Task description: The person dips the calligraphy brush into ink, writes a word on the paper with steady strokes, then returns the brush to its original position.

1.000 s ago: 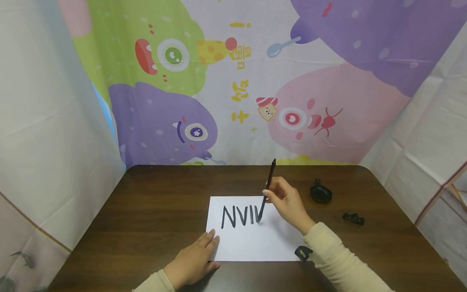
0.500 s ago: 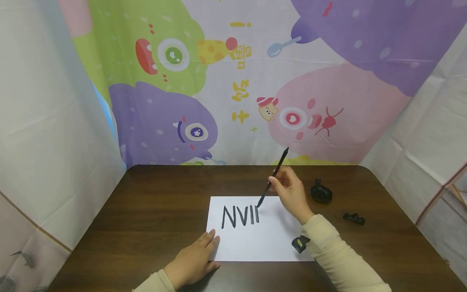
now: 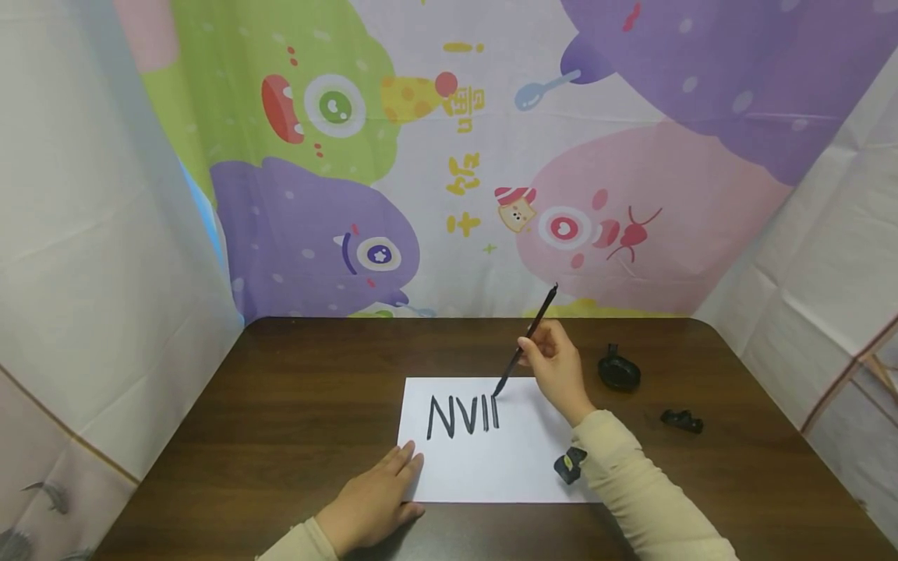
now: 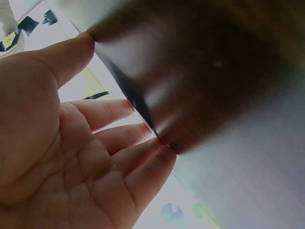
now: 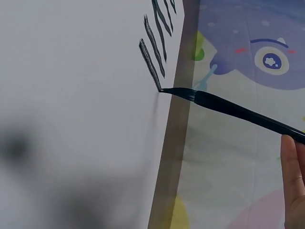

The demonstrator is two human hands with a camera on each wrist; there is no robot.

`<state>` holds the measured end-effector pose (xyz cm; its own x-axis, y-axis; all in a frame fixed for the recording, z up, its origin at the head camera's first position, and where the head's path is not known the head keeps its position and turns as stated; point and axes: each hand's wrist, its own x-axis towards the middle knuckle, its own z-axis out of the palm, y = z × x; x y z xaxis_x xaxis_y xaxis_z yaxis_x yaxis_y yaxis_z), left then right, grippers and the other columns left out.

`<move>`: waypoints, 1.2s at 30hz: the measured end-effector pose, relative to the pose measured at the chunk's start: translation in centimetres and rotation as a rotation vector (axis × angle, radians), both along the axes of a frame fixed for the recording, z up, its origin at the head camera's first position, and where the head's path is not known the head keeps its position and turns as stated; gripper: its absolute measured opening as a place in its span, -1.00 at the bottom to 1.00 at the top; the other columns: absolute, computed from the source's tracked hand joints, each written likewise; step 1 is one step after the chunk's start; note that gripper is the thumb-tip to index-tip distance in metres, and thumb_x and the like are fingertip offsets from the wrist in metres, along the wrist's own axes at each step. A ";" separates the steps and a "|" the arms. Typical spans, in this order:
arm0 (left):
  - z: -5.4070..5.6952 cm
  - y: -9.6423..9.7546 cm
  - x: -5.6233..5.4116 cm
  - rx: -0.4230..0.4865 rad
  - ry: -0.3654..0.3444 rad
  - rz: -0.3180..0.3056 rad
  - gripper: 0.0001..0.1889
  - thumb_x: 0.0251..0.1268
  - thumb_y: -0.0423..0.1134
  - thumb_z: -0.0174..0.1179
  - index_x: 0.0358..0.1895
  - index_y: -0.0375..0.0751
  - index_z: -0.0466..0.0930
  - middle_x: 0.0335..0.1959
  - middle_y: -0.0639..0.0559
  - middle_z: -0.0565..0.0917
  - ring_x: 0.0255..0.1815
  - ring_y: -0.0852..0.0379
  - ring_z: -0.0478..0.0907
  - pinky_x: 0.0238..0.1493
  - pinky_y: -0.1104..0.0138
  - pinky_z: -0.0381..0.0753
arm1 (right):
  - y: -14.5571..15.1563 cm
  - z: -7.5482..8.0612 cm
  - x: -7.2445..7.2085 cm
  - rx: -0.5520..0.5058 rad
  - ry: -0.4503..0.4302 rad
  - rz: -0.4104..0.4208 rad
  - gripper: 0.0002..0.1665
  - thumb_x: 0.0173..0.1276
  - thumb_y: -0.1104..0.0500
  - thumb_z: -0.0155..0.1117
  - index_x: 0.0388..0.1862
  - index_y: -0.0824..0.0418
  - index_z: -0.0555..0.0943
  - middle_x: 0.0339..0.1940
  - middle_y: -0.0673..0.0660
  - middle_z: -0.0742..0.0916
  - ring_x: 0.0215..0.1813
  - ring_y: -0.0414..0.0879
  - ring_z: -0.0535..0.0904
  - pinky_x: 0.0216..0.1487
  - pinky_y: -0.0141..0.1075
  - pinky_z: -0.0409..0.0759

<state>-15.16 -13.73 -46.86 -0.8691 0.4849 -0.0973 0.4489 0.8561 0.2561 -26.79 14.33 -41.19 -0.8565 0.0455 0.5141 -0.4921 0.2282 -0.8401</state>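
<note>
Hanging behind the tabletop (image 3: 309,389), the backdrop (image 3: 442,288) carries yellow Chinese characters (image 3: 463,173), while on the tabletop lies the white sheet (image 3: 484,475), the left hand (image 3: 375,495) resting with fingers extended on its left edge. The right hand (image 3: 561,374), nearer the writing, pinches the brush (image 3: 539,315), which slants down and leftward from it to the top of the last stroke (image 3: 496,413); the black marks read N (image 3: 442,417), V (image 3: 464,416), then two uprights.

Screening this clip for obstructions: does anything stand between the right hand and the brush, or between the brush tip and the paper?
Nothing visible does. The right hand grips the brush directly, and the bristles appear to touch the paper at the far end of the last stroke.
</note>
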 end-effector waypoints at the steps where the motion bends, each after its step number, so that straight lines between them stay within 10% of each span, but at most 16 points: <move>1: 0.0 0.0 0.0 -0.001 0.002 -0.001 -0.30 0.26 0.04 0.26 0.37 -0.29 0.38 0.47 -0.26 0.32 0.45 -0.22 0.32 0.24 -0.11 0.49 | 0.0 -0.1 0.0 0.000 -0.003 -0.002 -0.75 0.31 0.45 0.25 -0.11 0.56 0.43 -0.32 0.44 0.64 -0.30 0.24 0.70 -0.24 0.07 0.70; 17: -0.1 0.0 -0.1 -0.004 -0.006 0.002 -0.30 0.26 0.05 0.26 0.38 -0.27 0.37 0.47 -0.25 0.32 0.46 -0.21 0.31 0.23 -0.12 0.50 | -0.1 -0.2 0.3 0.054 0.026 -0.005 -0.75 0.29 0.47 0.26 -0.10 0.54 0.45 -0.31 0.48 0.69 -0.29 0.43 0.66 -0.25 0.03 0.71; 28: 0.0 0.1 0.1 -0.001 0.001 0.000 -0.30 0.25 0.05 0.26 0.37 -0.28 0.38 0.47 -0.25 0.33 0.46 -0.21 0.31 0.22 -0.11 0.51 | 0.0 -0.1 0.7 0.084 0.070 0.003 -0.77 0.27 0.49 0.25 -0.12 0.53 0.47 -0.35 0.46 0.67 -0.34 0.41 0.67 -0.32 -0.53 0.67; 36: 0.1 0.0 0.0 0.002 -0.015 0.004 -0.30 0.26 0.04 0.26 0.38 -0.28 0.37 0.47 -0.25 0.31 0.47 -0.22 0.30 0.25 -0.13 0.48 | 0.2 -0.2 0.8 0.136 0.103 -0.015 -0.77 0.26 0.49 0.26 -0.12 0.51 0.48 -0.38 0.42 0.67 -0.40 0.37 0.66 -0.34 -0.07 0.73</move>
<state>-15.17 -13.70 -46.80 -0.8694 0.4819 -0.1089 0.4419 0.8571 0.2647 -25.98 14.53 -41.35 -0.7986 -0.0181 0.6016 -0.5699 0.3442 -0.7461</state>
